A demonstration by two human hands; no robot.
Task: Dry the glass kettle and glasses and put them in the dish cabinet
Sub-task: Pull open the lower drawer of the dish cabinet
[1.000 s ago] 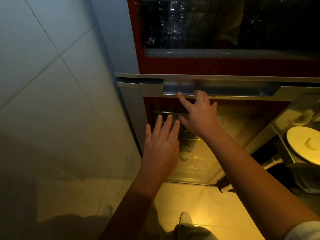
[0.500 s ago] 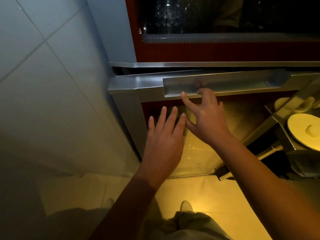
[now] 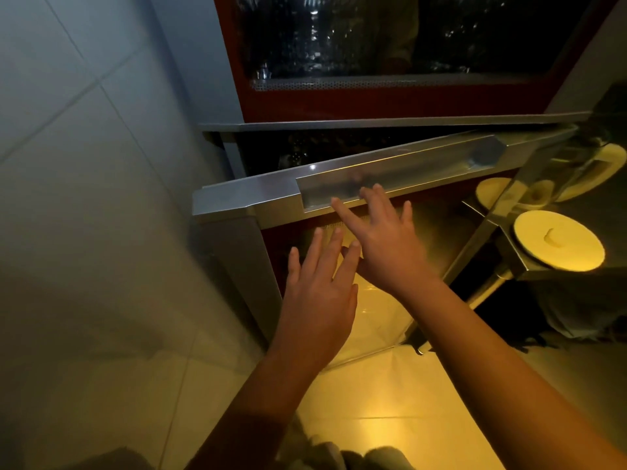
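The dish cabinet is red with dark glass fronts and steel trim. Its lower door stands swung outward at its left end, leaving a dark gap under the upper compartment. My right hand has its fingers spread, fingertips resting on the door's recessed steel handle. Below it, my left hand lies flat and open against the door's glass panel. Glassware glints dimly behind the upper glass. Neither hand holds a kettle or a glass.
A tiled wall closes off the left side. To the right, a white round lid sits on a steel stand, mirrored in a steel surface. Glossy floor tiles lie below, with my shoes at the bottom edge.
The lower door has swung further out from the cabinet, widening the dark gap above it. Both hands stayed on it and moved outward with it.
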